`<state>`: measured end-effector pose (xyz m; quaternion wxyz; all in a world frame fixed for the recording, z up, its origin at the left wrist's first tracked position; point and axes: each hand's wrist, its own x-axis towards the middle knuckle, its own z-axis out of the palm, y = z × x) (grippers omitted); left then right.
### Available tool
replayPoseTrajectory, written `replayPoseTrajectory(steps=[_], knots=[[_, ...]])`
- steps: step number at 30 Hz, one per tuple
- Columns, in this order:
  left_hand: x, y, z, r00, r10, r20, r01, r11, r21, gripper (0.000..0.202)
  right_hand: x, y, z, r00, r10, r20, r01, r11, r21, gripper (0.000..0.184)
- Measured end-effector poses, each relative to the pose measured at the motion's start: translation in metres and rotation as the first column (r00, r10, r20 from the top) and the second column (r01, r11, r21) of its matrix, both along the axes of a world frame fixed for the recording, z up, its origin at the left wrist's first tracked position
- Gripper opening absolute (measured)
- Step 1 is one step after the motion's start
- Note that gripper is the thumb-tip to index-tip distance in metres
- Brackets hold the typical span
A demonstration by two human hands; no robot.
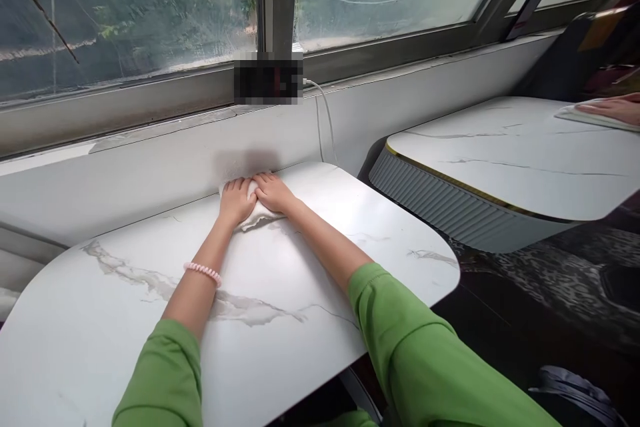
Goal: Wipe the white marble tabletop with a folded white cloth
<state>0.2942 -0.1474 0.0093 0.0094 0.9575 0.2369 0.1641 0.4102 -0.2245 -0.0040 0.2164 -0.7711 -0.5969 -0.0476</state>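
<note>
A folded white cloth (261,215) lies at the far edge of a white marble-patterned table (280,360), against the wall. On the cloth's left part rests my left hand (238,200), fingers curved over it and pressing down. My right hand (273,191) presses the cloth's right part, its thumb touching the left hand's thumb. Both palms and the cloth under them are hidden. A pink coiled band (203,273) circles my left wrist.
Behind the table runs a low white wall (165,173) below windows. A blurred-out dark object (269,82) sits on the ledge, with a white cable (329,113) hanging down. At right, another person's hand (613,109) lies on a cloth (570,113) on a second marbled table (525,167).
</note>
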Motion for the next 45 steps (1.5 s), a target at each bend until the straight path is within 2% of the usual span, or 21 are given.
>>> replayPoseTrajectory(steps=[4,8,16,23,28,31,34,37,41,45], knots=[[-0.012,-0.015,0.000,0.999,0.006,-0.032,-0.006,1.000,0.010,0.042,-0.011,-0.016,0.001,1.000,0.020,0.024,-0.019,1.000,-0.016,0.042],[-0.032,-0.039,-0.002,0.998,-0.007,-0.063,0.009,1.000,0.020,0.046,-0.031,-0.045,0.000,0.998,0.027,0.056,-0.025,0.999,-0.031,0.047],[-0.099,-0.118,0.002,0.986,-0.088,-0.139,0.086,0.996,-0.025,0.053,-0.098,-0.131,-0.003,1.000,0.016,0.024,-0.015,0.998,-0.060,0.054],[-0.167,-0.181,0.006,0.973,-0.130,-0.192,0.128,0.992,-0.023,0.058,-0.158,-0.192,-0.006,0.985,0.163,0.050,-0.163,0.987,-0.005,0.056],[-0.190,-0.196,0.007,0.957,-0.175,-0.231,0.174,0.984,-0.028,0.062,-0.174,-0.205,-0.005,0.960,0.255,0.118,-0.258,0.966,0.010,0.065],[-0.187,-0.188,0.007,0.956,-0.161,-0.244,0.153,0.987,-0.053,0.062,-0.171,-0.194,-0.005,0.953,0.277,0.120,-0.279,0.960,-0.001,0.064],[-0.176,-0.161,0.008,0.961,-0.109,-0.255,0.088,0.992,-0.091,0.062,-0.161,-0.164,-0.007,0.957,0.278,0.083,-0.277,0.960,-0.033,0.059],[-0.164,-0.118,0.008,0.965,-0.066,-0.255,0.036,0.992,-0.120,0.059,-0.151,-0.116,-0.007,0.973,0.225,0.043,-0.223,0.973,-0.052,0.056],[-0.153,-0.052,0.007,0.978,0.053,-0.200,-0.070,0.994,-0.079,0.056,-0.142,-0.043,-0.004,0.978,0.210,0.016,-0.207,0.974,-0.090,0.055],[-0.145,0.004,0.007,0.984,0.056,-0.168,-0.064,0.997,-0.043,0.053,-0.139,0.014,0.001,0.989,0.145,0.010,-0.143,0.983,-0.113,0.055]])
